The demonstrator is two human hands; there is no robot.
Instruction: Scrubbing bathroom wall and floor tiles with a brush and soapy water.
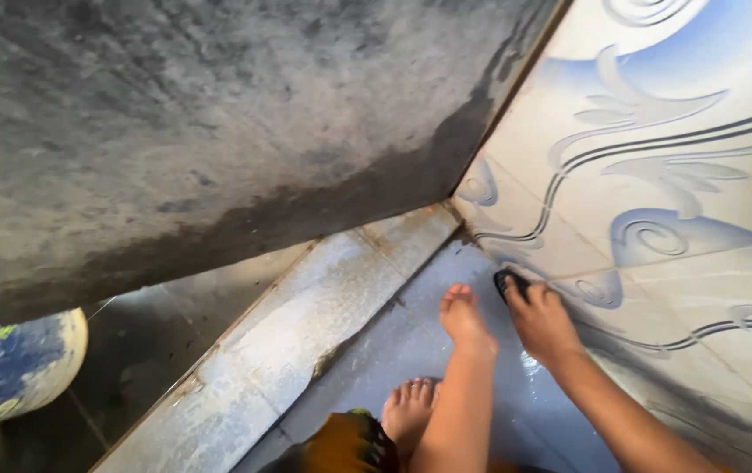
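My right hand (544,322) is low against the tiled wall (656,166), shut on a small dark scrubbing object (511,281) pressed to a tile near the floor. Only the end of that object shows past my fingers. Just left of the hand, a bare foot (463,315) stands on the wet blue-grey floor (393,342), its shin running back toward me. A second bare foot (411,405) is lower, beside a fold of orange and dark cloth (341,445). My left hand does not appear in this view.
The pale wall tiles carry blue swirl patterns. A rough grey concrete wall (201,123), damp and dark along its base, fills the upper left. A worn raised sill (306,333) crosses diagonally beneath it. A blue and white rounded container (12,368) sits at the left edge.
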